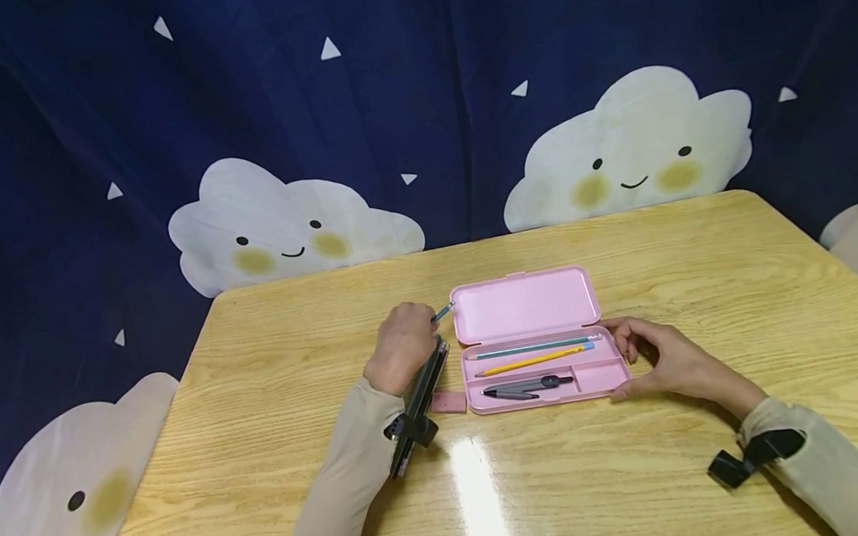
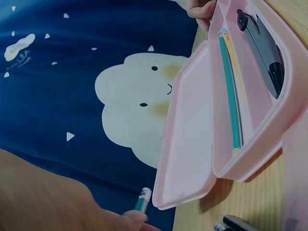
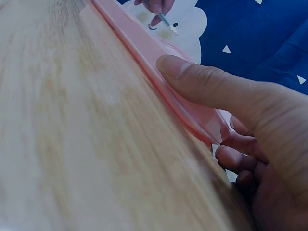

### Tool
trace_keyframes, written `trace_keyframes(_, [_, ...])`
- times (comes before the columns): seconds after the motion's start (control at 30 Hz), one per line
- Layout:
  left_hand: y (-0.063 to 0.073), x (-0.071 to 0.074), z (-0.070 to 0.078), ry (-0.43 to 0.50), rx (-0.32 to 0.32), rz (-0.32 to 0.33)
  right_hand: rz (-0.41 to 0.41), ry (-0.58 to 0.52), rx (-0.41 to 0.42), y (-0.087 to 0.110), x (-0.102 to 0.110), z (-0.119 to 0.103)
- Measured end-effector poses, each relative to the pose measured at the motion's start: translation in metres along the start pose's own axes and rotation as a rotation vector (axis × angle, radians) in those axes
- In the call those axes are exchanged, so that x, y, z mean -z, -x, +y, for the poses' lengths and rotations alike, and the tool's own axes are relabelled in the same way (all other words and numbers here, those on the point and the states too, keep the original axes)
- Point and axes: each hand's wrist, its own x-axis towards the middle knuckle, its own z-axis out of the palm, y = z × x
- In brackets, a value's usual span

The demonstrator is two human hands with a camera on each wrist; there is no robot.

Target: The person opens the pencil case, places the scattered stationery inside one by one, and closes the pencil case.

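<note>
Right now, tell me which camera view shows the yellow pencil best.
The head view: the yellow pencil shows there from tip to blue end, inside the pink case. The left wrist view gives only a slim stretch beside a teal pencil; the right wrist view does not show it.

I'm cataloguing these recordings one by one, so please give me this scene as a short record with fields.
Left hand: pinches a teal pencil near the left edge of the lid
Right hand: holds the right end of the pink case
Case state: open
Long compartment: green pencil, yellow pencil
Front compartment: grey compass
Left of case: pink block, dark slim bundle
</note>
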Motion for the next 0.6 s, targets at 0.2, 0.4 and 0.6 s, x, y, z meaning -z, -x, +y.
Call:
trace_keyframes(0.2, [0.002, 0.002, 0.003, 0.026, -0.052, 0.037, -0.001, -0.002, 0.001, 0.0, 0.0, 0.0])
trace_keyframes(0.4, [0.004, 0.008, 0.008, 0.007, -0.183, 0.048, -0.002, 0.008, 0.008, 0.001, 0.0, 0.0])
trace_keyframes(0.6, [0.005, 0.011, 0.013, 0.022, -0.335, 0.013, -0.005, 0.007, 0.002, 0.001, 0.0, -0.001])
